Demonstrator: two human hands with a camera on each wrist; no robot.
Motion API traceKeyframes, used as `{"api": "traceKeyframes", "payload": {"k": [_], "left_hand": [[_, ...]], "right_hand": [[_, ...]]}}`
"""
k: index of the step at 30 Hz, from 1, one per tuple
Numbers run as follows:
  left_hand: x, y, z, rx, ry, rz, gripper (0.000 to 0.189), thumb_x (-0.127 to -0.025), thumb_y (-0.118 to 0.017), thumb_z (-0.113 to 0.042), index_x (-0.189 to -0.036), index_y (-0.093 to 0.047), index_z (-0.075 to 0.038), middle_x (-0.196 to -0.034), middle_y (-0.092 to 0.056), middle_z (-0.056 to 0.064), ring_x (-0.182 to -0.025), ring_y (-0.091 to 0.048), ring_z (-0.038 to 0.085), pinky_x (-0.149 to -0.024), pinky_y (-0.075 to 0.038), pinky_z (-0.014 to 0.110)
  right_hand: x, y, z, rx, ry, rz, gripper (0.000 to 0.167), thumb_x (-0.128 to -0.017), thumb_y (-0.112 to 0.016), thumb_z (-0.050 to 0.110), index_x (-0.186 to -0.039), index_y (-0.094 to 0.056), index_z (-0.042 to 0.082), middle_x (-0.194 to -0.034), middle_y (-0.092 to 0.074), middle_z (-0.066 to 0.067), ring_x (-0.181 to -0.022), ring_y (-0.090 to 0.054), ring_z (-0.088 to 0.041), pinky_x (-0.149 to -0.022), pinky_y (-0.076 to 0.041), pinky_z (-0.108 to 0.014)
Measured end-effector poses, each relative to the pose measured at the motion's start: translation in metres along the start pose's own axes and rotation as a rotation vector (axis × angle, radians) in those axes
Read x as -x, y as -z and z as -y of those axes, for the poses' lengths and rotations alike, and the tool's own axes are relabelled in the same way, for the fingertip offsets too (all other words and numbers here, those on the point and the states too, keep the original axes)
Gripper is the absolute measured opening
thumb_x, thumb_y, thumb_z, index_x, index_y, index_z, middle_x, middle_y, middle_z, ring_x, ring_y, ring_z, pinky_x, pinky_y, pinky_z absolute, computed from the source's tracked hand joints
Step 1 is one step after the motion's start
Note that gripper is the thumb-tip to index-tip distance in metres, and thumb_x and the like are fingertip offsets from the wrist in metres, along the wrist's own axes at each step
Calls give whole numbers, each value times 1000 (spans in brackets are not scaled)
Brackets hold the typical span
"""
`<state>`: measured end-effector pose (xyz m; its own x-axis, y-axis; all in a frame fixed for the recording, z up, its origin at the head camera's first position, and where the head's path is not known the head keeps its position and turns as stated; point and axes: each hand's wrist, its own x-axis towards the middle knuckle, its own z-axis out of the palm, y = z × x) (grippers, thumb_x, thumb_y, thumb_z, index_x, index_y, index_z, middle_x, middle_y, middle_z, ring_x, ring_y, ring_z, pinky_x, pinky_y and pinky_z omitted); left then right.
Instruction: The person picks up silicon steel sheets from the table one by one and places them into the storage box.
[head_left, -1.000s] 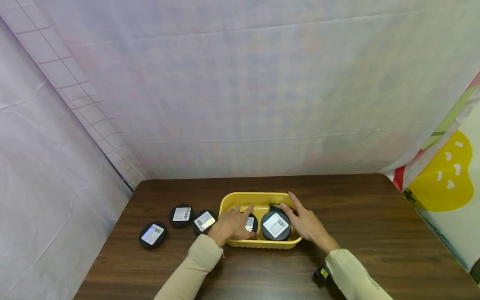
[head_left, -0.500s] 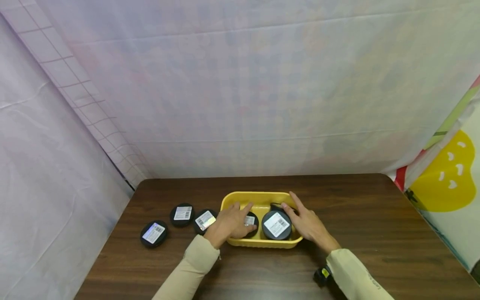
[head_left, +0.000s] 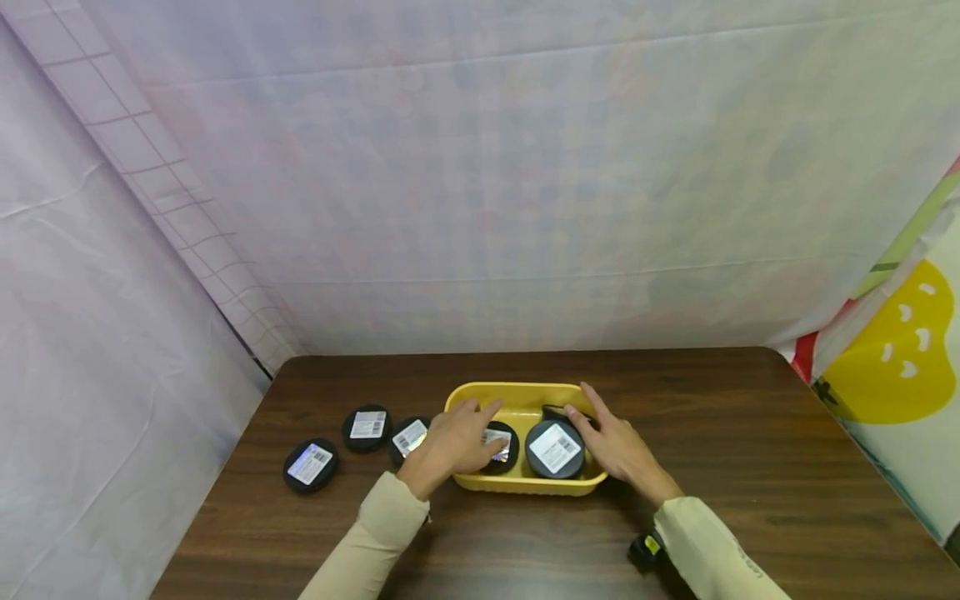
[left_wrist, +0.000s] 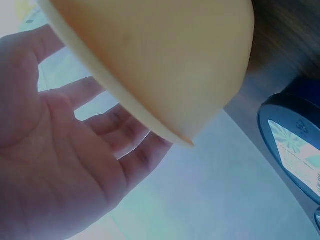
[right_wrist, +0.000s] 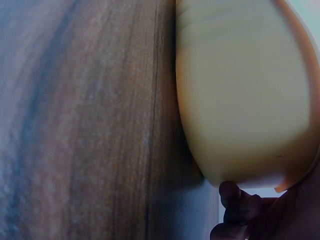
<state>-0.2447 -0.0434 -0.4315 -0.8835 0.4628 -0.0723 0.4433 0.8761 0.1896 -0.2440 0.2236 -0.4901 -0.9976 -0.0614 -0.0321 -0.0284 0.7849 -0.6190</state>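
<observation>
A yellow plastic basket (head_left: 517, 487) stands on the table with two flat, round black containers inside, both labelled white. My left hand (head_left: 450, 442) is over the basket's left rim, fingers spread and loosely bent, thumb by the left container (head_left: 510, 458). In the left wrist view, that hand (left_wrist: 75, 135) is just beyond the basket rim (left_wrist: 107, 82), holding nothing. My right hand (head_left: 622, 450) grips the right end of the basket, thumb inside by the right container (head_left: 555, 450). The right wrist view shows curled fingertips (right_wrist: 232, 200) against the outer wall. A dark item (head_left: 553, 412) lies partly hidden behind the right container.
Left of the basket lie three more round black containers: the farthest left (head_left: 311, 466), the middle one (head_left: 367, 428) and one (head_left: 405, 437) partly behind my left hand. A small black object with a yellow-green patch (head_left: 647, 550) lies by my right sleeve. White curtains hang behind the table (head_left: 705, 392).
My left hand has drawn back leftward from the left container, uncovering more of its label. The right hand has kept its hold on the basket.
</observation>
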Motion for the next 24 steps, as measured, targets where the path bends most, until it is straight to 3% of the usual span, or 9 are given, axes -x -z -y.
{"api": "traceKeyframes", "payload": {"k": [8, 13, 19, 24], "left_hand": [[6, 2, 6, 13, -11, -55, 62, -97, -57, -48, -151, -44, -20, -139, -54, 13, -126, -52, 27, -95, -49, 47], [13, 4, 11, 72, -2, -81, 60, -98, -58, -44, -151, -43, -19, -144, -49, 15, -130, -50, 29, -99, -47, 48], [19, 9, 14, 82, 6, -125, 59, -98, -59, -41, -150, -44, -17, -145, -48, 17, -129, -50, 32, -100, -46, 49], [22, 9, 19, 86, 15, -157, 58, -97, -60, -40, -149, -46, -17, -139, -52, 16, -122, -54, 30, -94, -49, 48]], "right_hand": [[0, -1, -1, 1, 4, 0, 81, -97, -28, 72, -161, -13, 23, -145, -44, -32, -120, -52, -56, -94, -43, -66], [0, -1, 0, -1, 6, -2, 81, -97, -28, 72, -161, -14, 24, -145, -45, -32, -120, -52, -56, -94, -43, -66], [0, -1, 0, 0, 13, -4, 81, -97, -28, 72, -160, -14, 23, -145, -44, -31, -120, -52, -56, -94, -42, -66], [0, -1, 1, -5, 6, -6, 81, -97, -29, 71, -160, -15, 23, -145, -44, -31, -122, -51, -55, -95, -42, -66]]}}
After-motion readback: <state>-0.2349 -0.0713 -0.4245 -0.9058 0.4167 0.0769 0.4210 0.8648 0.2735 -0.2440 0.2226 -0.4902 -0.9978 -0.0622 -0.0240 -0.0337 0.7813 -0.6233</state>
